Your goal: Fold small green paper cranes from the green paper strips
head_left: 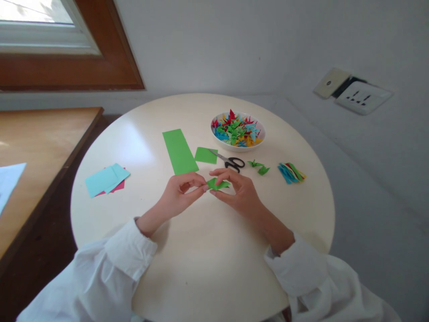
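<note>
Between my two hands, above the middle of the round table, is a small piece of folded green paper (218,184). My left hand (183,190) pinches its left end between thumb and fingertips. On the other side, my right hand (238,190) holds the paper's right part with thumb and index finger, and its fingers cover some of the folds. Just beyond my hands lie a long green paper strip (180,152) and a smaller green sheet (205,155). Scissors (231,161) with black handles rest with their tips on that smaller sheet.
A white bowl (238,148) of colourful folded paper cranes stands at the back. Two small green folded pieces (258,167) lie right of the scissors, near a bundle of coloured strips (291,173). Light blue and red sheets (107,179) lie at left on the white table (208,277).
</note>
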Tool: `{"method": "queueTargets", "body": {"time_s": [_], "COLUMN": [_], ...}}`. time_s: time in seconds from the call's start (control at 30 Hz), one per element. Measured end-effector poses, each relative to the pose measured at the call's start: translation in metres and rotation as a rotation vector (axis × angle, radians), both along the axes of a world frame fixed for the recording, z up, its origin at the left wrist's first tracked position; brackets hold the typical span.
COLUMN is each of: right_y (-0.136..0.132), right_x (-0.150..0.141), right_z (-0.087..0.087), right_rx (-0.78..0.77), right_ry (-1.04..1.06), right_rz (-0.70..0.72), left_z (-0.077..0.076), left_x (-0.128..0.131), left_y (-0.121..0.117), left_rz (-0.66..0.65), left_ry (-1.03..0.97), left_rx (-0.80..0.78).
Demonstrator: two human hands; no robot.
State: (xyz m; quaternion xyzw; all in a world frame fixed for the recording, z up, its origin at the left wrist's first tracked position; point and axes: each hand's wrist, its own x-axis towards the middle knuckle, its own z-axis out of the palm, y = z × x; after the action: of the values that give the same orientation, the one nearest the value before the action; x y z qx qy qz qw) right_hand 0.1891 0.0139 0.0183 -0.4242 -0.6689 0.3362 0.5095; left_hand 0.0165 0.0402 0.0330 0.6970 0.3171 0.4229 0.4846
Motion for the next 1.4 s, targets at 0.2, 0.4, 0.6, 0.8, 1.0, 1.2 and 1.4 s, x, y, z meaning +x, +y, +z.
{"method": "queueTargets", "body": {"time_s": [0.2, 0.4, 0.6, 0.8, 1.0, 1.2, 1.4], "right_y": [0.002, 0.000, -0.001, -0.002, -0.002, -0.002, -0.002], "right_x": [0.002, -0.003, -0.006, -0.008, -0.007, -0.005, -0.006], "right_z": [-0.004, -0.005, -0.002, 0.000, -0.003, -0.002, -0.001], "right_rx": [-0.058, -0.044, -0.035, -0.003, 0.008, 0.065, 0.049], "right_ry": [0.049, 0.097, 0.096, 0.095, 0.060, -0.099, -0.107], "right_rz": [0.100, 0.099, 0.021, 0.003, -0.036, -0.109, -0.152], "left_z": [0.003, 0.002, -0.001, -0.004, -0.004, -0.005, -0.001], "left_x": [-0.001, 0.000, 0.001, 0.001, 0.001, 0.002, 0.002], "left_y": [0.000, -0.002, -0.001, 0.000, 0.000, 0.001, 0.002], "left_rz": [-0.049, -0.042, -0.005, 0.019, 0.011, 0.051, 0.072], "left_ry": [-0.040, -0.048, -0.030, 0.015, 0.033, 0.049, 0.064], "left_rx": [-0.039, -0.104, -0.146, -0.123, -0.141, -0.166, -0.253]}}
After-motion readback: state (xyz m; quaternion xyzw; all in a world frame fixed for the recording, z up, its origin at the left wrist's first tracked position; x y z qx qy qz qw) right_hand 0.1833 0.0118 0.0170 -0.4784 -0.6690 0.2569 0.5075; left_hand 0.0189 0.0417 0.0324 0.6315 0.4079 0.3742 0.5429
